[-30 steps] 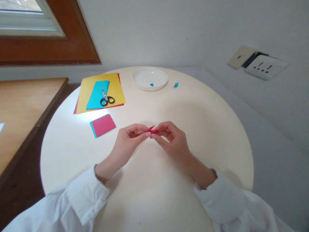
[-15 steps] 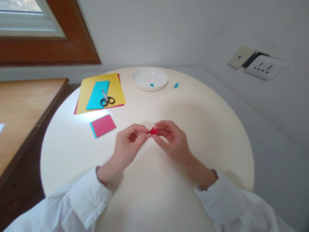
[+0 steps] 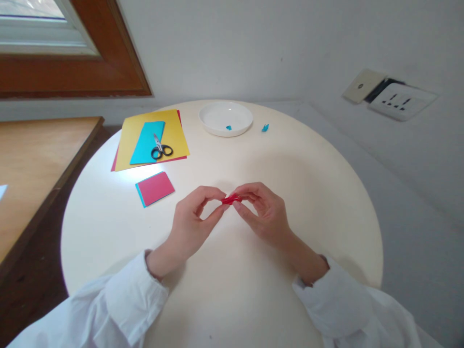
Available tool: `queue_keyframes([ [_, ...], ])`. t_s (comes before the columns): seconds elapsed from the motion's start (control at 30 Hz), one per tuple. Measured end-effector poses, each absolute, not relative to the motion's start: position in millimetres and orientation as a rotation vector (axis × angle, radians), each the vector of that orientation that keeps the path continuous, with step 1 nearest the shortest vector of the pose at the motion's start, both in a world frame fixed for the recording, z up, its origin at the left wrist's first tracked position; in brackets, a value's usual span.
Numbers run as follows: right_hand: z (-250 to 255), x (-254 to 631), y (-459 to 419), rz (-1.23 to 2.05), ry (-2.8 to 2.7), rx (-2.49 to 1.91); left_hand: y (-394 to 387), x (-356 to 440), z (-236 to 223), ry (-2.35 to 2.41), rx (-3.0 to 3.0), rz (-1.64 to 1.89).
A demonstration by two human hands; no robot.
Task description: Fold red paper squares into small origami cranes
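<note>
A small folded piece of red paper [image 3: 232, 198] is held between both hands above the middle of the table. My left hand [image 3: 195, 215] pinches its left end between thumb and fingertips. On the other end, my right hand [image 3: 263, 210] grips with thumb and forefinger, the remaining fingers curled behind. The fingertips cover part of the paper, so its full folded shape is hidden. To the left of my left hand lies a small stack of square paper [image 3: 156, 188], red on top with blue showing beneath.
Scissors [image 3: 159, 149] with black handles rest on folded blue paper [image 3: 143, 145], over yellow [image 3: 177, 140] and red sheets. A white plate [image 3: 217, 129] at the back holds a small blue paper piece [image 3: 228, 128]. Beside it lies a folded blue paper figure [image 3: 265, 128].
The red paper's raised pointed flap no longer stands up; the piece now looks narrower and flatter. My right thumb and fingers have shifted slightly on it.
</note>
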State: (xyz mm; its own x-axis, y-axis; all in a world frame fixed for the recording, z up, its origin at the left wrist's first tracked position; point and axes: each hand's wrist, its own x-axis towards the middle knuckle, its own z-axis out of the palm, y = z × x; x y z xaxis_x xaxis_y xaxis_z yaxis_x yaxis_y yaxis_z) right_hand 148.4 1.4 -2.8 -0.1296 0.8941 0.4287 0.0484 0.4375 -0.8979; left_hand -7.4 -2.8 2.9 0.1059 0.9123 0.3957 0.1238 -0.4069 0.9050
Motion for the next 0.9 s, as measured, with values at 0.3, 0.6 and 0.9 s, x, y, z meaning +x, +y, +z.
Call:
queue_keyframes([
  [0.3, 5, 154, 3, 0.577, -1.793, -0.854, -4, -11, 1, 1.054, 1.957, 1.388],
  [0.6, 1, 159, 6, 0.573, -1.814, -0.859, -6, -12, 1, 1.035, 1.950, 1.409],
  [0.9, 2, 161, 9, 0.416, -1.904, -0.809, -5, -11, 0, 0.999, 1.886, 1.425],
])
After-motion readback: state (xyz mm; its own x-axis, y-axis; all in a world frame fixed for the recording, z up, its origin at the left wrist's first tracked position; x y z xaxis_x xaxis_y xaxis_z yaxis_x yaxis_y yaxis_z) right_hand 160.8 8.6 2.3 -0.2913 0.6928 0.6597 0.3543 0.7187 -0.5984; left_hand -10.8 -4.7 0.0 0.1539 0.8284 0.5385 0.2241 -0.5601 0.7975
